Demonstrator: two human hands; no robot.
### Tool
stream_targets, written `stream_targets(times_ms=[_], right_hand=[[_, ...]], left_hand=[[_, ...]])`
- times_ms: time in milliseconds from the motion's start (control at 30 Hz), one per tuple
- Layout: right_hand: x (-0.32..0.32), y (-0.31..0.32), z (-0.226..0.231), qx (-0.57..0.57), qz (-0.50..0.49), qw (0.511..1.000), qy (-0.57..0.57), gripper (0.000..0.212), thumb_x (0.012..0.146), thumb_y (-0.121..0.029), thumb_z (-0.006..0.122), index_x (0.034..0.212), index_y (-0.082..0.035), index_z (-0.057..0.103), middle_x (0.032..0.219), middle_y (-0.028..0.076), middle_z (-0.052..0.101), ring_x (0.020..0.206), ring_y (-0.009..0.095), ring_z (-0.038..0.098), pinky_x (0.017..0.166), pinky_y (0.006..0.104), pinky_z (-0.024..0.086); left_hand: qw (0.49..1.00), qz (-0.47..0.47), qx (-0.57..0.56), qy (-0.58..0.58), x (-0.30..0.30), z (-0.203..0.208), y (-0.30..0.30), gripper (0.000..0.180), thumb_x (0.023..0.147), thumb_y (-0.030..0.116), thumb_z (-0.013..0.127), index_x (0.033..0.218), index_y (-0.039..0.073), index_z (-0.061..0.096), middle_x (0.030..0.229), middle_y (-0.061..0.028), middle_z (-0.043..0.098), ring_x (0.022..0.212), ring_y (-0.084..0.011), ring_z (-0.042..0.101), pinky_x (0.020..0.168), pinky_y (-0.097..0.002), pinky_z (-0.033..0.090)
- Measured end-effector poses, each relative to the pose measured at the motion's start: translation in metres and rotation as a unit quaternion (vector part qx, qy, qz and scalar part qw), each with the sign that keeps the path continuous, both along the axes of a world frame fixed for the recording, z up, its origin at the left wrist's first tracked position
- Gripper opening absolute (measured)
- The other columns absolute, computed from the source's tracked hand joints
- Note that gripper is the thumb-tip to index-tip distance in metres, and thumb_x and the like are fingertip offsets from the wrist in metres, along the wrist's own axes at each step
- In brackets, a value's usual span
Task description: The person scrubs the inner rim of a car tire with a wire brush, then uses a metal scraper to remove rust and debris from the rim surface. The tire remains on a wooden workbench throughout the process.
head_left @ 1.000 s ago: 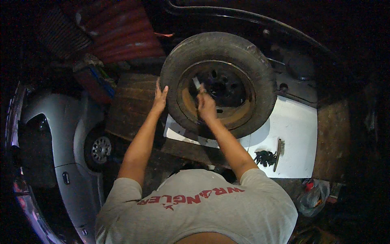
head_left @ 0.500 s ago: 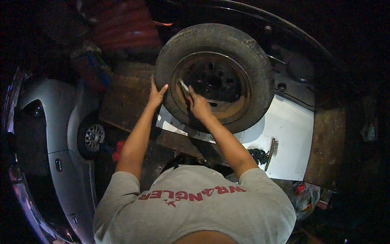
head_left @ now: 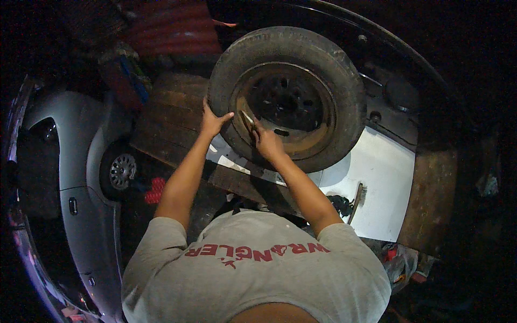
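- Dark workshop all round; only the middle of the head view is lit, and the edges fall off to black.
- Far left we see a silver car body [head_left: 64,177] with a small hubcapped wheel [head_left: 122,171], well apart from the work.
- Just right of it lie brown wooden planks [head_left: 167,121]; above them sits a blue and dark bundle [head_left: 126,75], too dim for us to identify, and a red corrugated sheet [head_left: 172,27] behind.
- Our left hand [head_left: 214,121] lies flat, fingers spread, on the tread of the tyre [head_left: 226,70] at its left edge: a steadying press, nothing gripped.
- Our right hand [head_left: 267,144] is closed round a small metal tool [head_left: 248,119], whose tip meets the rusty rim [head_left: 301,148] where rubber joins steel.
- Progress, as we judge it: the tyre sits fully on the rim, the bead at the tool does not look lifted, so work at the bead appears barely begun and nearly the whole circumference is left.
- The tyre leans on a white panel [head_left: 382,177] right of centre; a dark rag [head_left: 340,204] and a slim metal bar [head_left: 355,200] lie on its lower edge.
- Packages: at lower right a crumpled heap of bags [head_left: 401,261] with red patches; shapes are unclear. No signs or labels are legible on walls.
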State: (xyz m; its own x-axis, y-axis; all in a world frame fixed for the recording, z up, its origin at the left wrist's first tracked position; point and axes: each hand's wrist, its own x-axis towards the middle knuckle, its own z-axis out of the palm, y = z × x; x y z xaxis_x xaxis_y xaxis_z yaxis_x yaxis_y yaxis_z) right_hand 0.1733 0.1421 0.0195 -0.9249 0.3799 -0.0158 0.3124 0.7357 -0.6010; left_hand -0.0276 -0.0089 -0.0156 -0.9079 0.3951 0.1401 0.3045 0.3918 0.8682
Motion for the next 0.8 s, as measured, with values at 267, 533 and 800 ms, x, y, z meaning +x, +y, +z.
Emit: stream_targets(times_ms=[267,533,800], right_hand=[[0.043,0.015,-0.008,-0.024,0.023,0.999,-0.021,0.040,0.096,-0.027,0.052,0.134,-0.016,0.053,0.096,0.029,0.064,0.089,0.047,0.062,0.075,0.0550,0.050],[0.057,-0.006,-0.017,0.015,-0.009,0.992,-0.123,0.028,0.095,-0.024,0.049,0.111,-0.005,0.062,0.096,0.026,0.067,0.090,0.044,0.065,0.079,0.0545,0.051],[0.050,0.000,-0.012,0.010,-0.039,0.996,-0.077,0.035,0.096,-0.029,0.049,0.126,-0.012,0.056,0.092,0.026,0.066,0.087,0.046,0.063,0.076,0.0552,0.050]], left_hand=[[0.996,0.045,-0.077,-0.032,0.015,0.021,0.014,0.137,0.057,0.041,0.091,0.150,0.004,-0.001,0.144,-0.0328,0.034,0.132,-0.0437,0.040,0.109,-0.0477,0.035],[0.999,0.018,-0.037,-0.016,0.005,0.001,0.015,0.137,0.058,0.040,0.091,0.150,0.005,-0.005,0.145,-0.0350,0.032,0.133,-0.0456,0.037,0.110,-0.0485,0.033],[0.996,0.041,-0.080,-0.005,0.008,0.003,0.021,0.139,0.057,0.039,0.092,0.151,0.005,-0.005,0.150,-0.0335,0.023,0.136,-0.0455,0.032,0.111,-0.0491,0.032]])
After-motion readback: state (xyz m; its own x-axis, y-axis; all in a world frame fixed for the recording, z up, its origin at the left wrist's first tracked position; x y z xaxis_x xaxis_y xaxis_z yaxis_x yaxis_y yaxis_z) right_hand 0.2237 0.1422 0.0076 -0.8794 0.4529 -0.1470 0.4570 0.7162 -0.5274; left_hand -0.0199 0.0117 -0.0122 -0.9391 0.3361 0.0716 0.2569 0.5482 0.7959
